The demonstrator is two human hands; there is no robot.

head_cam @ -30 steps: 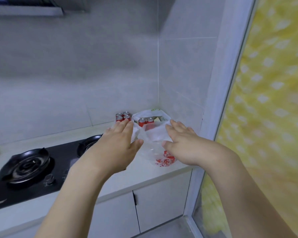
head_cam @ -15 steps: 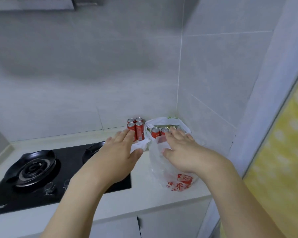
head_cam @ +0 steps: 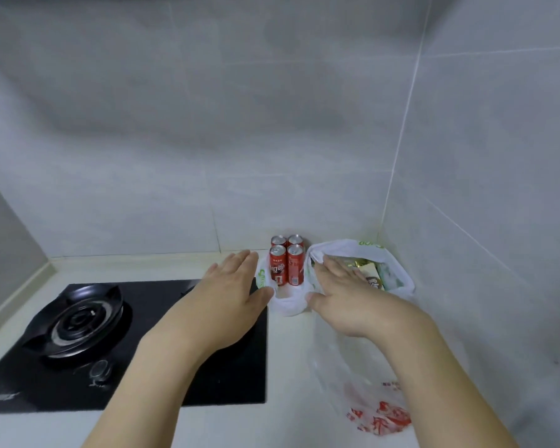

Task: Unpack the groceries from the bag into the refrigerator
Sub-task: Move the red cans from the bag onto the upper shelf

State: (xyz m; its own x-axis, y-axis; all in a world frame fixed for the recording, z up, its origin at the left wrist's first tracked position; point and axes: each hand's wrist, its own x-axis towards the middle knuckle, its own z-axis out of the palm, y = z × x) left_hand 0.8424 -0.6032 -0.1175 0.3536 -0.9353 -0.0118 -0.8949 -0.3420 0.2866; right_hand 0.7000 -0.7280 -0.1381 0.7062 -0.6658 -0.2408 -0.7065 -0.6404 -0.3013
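Seemingly early in the unpacking, a person reaches both hands toward a white plastic bag (head_cam: 398,276) standing open in the far right corner of a pale bench (head_cam: 143,265). The left hand (head_cam: 236,292) hovers with straight, relaxed fingers beside the bag's near handle, grasping nothing. The right hand (head_cam: 340,292), fingers also straight, lies flat over the bag's mouth, above packaged groceries (head_cam: 367,270); whether it touches them is hard to tell. Four red cans (head_cam: 286,260) stand upright together just left of the bag, against the tiled wall. A black gas stove (head_cam: 78,321) sits further left. No refrigerator is visible. Next, a hand would need to close around one item and lift it out.
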